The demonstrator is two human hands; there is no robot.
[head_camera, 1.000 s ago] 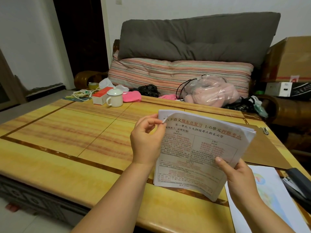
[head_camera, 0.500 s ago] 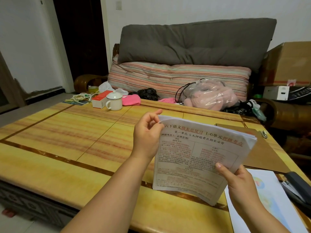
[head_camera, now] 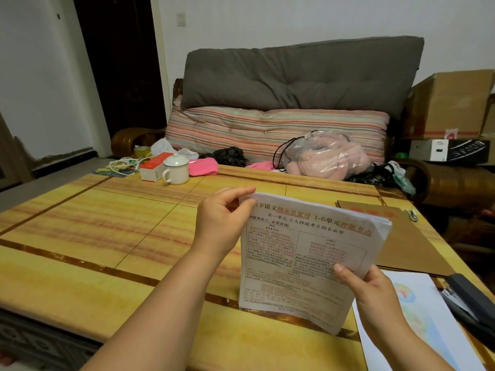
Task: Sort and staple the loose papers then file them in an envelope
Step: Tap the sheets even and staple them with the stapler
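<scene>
A stack of printed papers with red and black text stands tilted on its lower edge on the yellow wooden table. My left hand pinches the stack's top left corner. My right hand grips its right edge, thumb on the front sheet. A brown envelope lies flat behind the stack at the right. A dark stapler rests at the table's right edge, beside a white sheet with a coloured picture.
At the table's far left stand a white lidded mug, a red and white box, a pink cloth and tangled cords. A sofa with cushions and a plastic bag lies behind. Cardboard boxes are stacked at the right.
The stack has stayed on the table in both hands. My left hand's fingers shifted at the top left corner. The camera view tilted up a little.
</scene>
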